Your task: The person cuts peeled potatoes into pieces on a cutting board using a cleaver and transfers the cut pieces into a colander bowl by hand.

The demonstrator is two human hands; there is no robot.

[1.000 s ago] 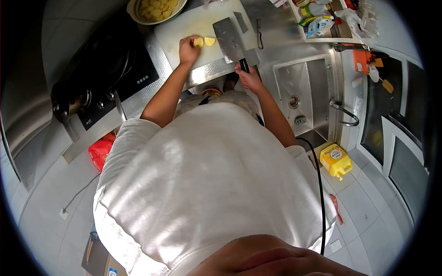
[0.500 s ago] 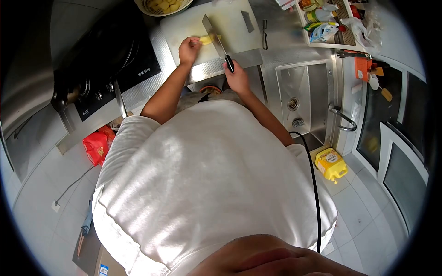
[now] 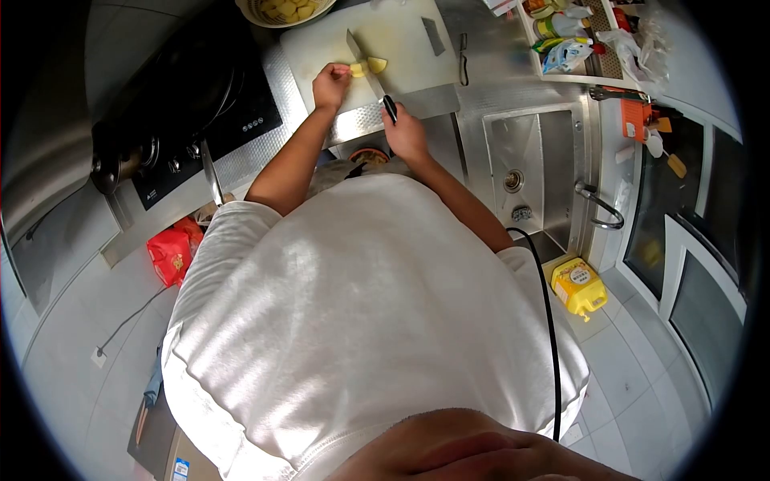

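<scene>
My left hand (image 3: pixel 330 85) has its fingertips closed on a pale yellow potato piece (image 3: pixel 356 70) on the white cutting board (image 3: pixel 409 40). In my right hand (image 3: pixel 407 135) is a kitchen knife (image 3: pixel 390 109), gripped by its black handle. Its blade stands edge-on, pointing away from me, between the held piece and a cut potato piece (image 3: pixel 377 64) lying just right of it. Whether the blade touches the board is hard to tell.
A basket (image 3: pixel 249 14) of potato slices stands beyond the board. Left is a black cooktop (image 3: pixel 241 88) with a pan. A steel sink (image 3: pixel 513 144) with a faucet (image 3: pixel 597 204) lies right, below a tray (image 3: pixel 553 78) of bottles and packets. A peeler-like tool (image 3: pixel 464 60) lies beside the board.
The knife and my right hand have shifted a little left, and the blade is turned more edge-on. A cut potato piece now shows right of the blade. My left hand has barely moved.
</scene>
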